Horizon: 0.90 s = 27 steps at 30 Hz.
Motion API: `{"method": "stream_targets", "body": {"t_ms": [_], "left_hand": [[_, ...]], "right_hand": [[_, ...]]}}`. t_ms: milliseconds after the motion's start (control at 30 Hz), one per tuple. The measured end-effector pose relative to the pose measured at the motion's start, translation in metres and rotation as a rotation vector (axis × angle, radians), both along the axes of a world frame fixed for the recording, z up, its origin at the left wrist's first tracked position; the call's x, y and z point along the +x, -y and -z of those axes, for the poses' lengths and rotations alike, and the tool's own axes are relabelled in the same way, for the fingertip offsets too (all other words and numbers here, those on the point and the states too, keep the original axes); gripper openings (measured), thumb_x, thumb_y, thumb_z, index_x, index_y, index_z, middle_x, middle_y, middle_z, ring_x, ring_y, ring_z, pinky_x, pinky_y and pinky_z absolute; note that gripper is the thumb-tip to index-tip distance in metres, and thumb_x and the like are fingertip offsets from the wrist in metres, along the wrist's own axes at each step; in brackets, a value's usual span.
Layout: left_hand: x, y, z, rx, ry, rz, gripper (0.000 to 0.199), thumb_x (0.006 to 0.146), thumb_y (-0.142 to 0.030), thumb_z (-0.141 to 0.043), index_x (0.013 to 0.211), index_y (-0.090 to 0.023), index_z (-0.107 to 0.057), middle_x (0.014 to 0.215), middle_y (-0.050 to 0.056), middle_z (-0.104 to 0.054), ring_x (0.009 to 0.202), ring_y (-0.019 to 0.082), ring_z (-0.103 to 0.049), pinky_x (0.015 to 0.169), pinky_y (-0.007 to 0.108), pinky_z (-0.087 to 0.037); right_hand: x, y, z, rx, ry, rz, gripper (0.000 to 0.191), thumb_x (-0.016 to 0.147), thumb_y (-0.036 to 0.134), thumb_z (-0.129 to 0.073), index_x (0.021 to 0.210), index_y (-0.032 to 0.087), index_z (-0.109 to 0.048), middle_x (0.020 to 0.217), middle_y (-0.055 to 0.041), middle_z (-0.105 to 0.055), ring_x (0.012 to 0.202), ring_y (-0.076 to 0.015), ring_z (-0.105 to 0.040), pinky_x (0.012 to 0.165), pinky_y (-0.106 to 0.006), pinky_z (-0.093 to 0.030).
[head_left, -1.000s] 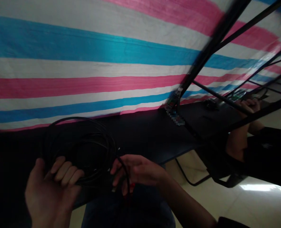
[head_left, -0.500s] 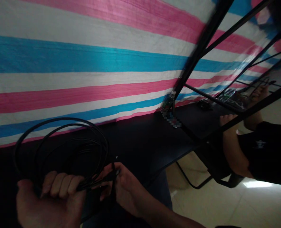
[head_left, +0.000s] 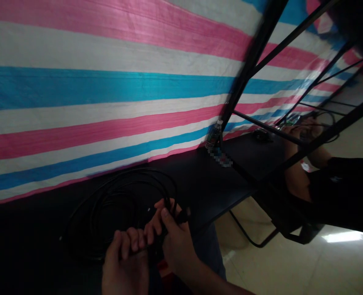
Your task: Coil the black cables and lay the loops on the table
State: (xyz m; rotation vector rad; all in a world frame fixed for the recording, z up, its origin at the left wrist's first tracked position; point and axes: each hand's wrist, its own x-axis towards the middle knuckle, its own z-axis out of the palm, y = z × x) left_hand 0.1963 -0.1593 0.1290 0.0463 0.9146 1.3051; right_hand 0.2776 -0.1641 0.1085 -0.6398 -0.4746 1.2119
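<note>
A black cable (head_left: 138, 171) is bunched in loose loops above the dark tabletop (head_left: 196, 180). My right hand (head_left: 176, 233) closes on the gathered strands, thumb pressed over them, with a dark cable end sticking out beside it. Close against it on the left, my left hand (head_left: 127, 258) has its fingers curled over a thin stretch of the same cable. The dim light hides where the lower loops lie.
A plastic bottle (head_left: 214, 135) stands by a black metal frame post (head_left: 245, 78). Striped sheeting (head_left: 107, 90) hangs behind the table. At right a co-worker's hands (head_left: 304, 129) hold a dark looped cable; a black chair (head_left: 294, 229) stands below.
Both my hands have moved right, the left one coming close to the right. The cable loops have shifted right and lower. The co-worker's hands have come together.
</note>
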Motion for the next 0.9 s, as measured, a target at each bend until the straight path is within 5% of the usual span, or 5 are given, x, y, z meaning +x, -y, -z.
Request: {"method": "stream_targets", "body": {"t_ms": [167, 300, 400, 567, 900], "left_hand": [[-0.019, -0.014, 0.006, 0.016, -0.189, -0.018, 0.01, 0.075, -0.021, -0.073, 0.08, -0.02, -0.064, 0.08, -0.002, -0.067, 0.077, 0.015, -0.066, 0.073, 0.025, -0.059], [-0.043, -0.027, 0.005, 0.191, -0.509, 0.125, 0.041, 0.063, -0.018, -0.087, 0.099, -0.024, -0.07, 0.091, -0.002, -0.072, 0.072, 0.014, -0.066, 0.063, 0.019, -0.057], [-0.05, -0.03, 0.009, 0.112, -0.622, 0.349, 0.06, 0.052, -0.027, -0.096, 0.106, -0.02, -0.072, 0.092, 0.004, -0.073, 0.072, 0.017, -0.068, 0.058, 0.021, -0.056], [-0.037, -0.028, 0.009, -0.128, -0.419, 0.337, 0.046, 0.073, -0.057, -0.081, 0.093, -0.018, -0.068, 0.066, 0.002, -0.064, 0.045, 0.011, -0.052, 0.044, 0.022, -0.047], [-0.024, -0.037, -0.007, -0.24, -0.25, 0.368, 0.03, 0.077, -0.041, -0.078, 0.08, -0.018, -0.059, 0.049, -0.01, -0.03, 0.036, 0.005, -0.027, 0.036, 0.018, -0.026]], "right_hand": [[0.022, -0.003, -0.003, -0.038, 0.148, -0.041, 0.033, 0.09, 0.052, -0.07, 0.096, 0.021, -0.06, 0.051, 0.013, -0.037, 0.038, -0.0054, -0.032, 0.043, -0.022, -0.038], [0.052, -0.005, 0.0, -0.211, 0.517, -0.28, 0.037, 0.088, 0.055, -0.069, 0.088, 0.019, -0.06, 0.05, 0.0116, -0.038, 0.036, -0.0055, -0.034, 0.037, -0.02, -0.03], [0.07, -0.007, 0.005, -0.322, 0.659, -0.419, 0.031, 0.088, 0.047, -0.071, 0.088, 0.018, -0.061, 0.059, 0.009, -0.044, 0.04, -0.0047, -0.038, 0.036, -0.018, -0.029], [0.09, -0.009, 0.008, -0.374, 0.699, -0.341, 0.026, 0.084, 0.038, -0.076, 0.094, 0.019, -0.062, 0.067, 0.0069, -0.053, 0.042, -0.0042, -0.041, 0.036, -0.018, -0.031], [0.116, -0.006, 0.011, -0.192, 0.614, -0.288, 0.041, 0.086, 0.049, -0.074, 0.108, 0.017, -0.062, 0.073, 0.0035, -0.061, 0.058, -0.0102, -0.057, 0.06, -0.025, -0.046]]}}
